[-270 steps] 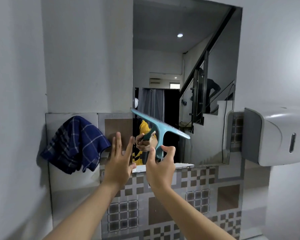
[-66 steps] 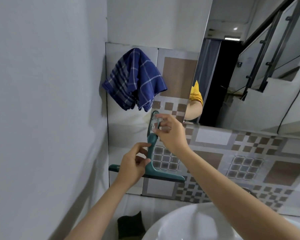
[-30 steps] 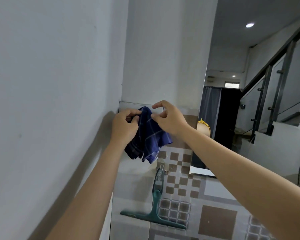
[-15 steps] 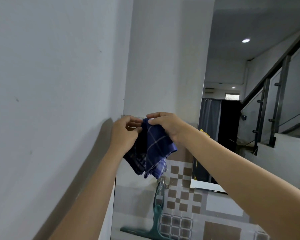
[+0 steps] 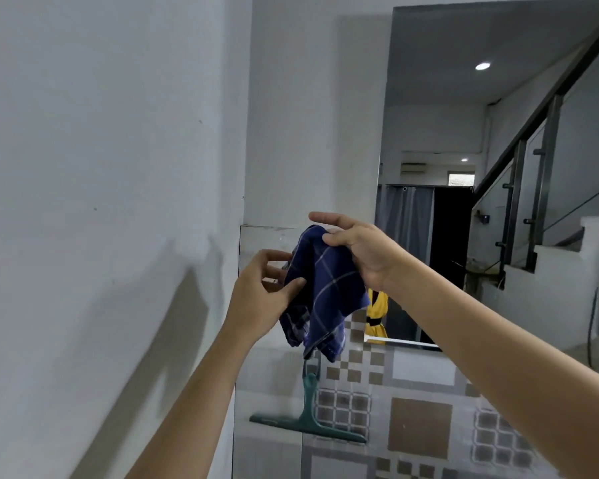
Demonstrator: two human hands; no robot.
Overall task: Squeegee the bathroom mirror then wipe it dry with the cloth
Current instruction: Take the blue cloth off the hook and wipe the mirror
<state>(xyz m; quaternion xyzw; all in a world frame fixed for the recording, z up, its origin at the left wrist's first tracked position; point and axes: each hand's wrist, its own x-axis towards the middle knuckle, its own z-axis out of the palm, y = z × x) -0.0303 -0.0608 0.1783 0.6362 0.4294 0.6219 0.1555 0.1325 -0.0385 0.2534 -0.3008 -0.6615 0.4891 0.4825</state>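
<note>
A dark blue checked cloth (image 5: 325, 299) hangs bunched in front of the tiled wall, just left of the mirror (image 5: 481, 140). My right hand (image 5: 363, 250) pinches its top edge between thumb and fingers. My left hand (image 5: 261, 292) grips its left side lower down. The teal squeegee (image 5: 306, 414) hangs on the tiled wall below the cloth, handle up and blade level, with neither hand on it. The mirror fills the upper right and reflects a staircase and a yellow sleeve.
A plain white wall (image 5: 101, 202) runs close along the left. Patterned brown and grey tiles (image 5: 419, 426) cover the wall under the mirror. A white wall strip (image 5: 312, 115) separates the corner from the mirror's left edge.
Over nine seconds the squeegee went from my right hand to its place on the tiled wall. In the last second both hands lifted the cloth away from the wall and toward the mirror.
</note>
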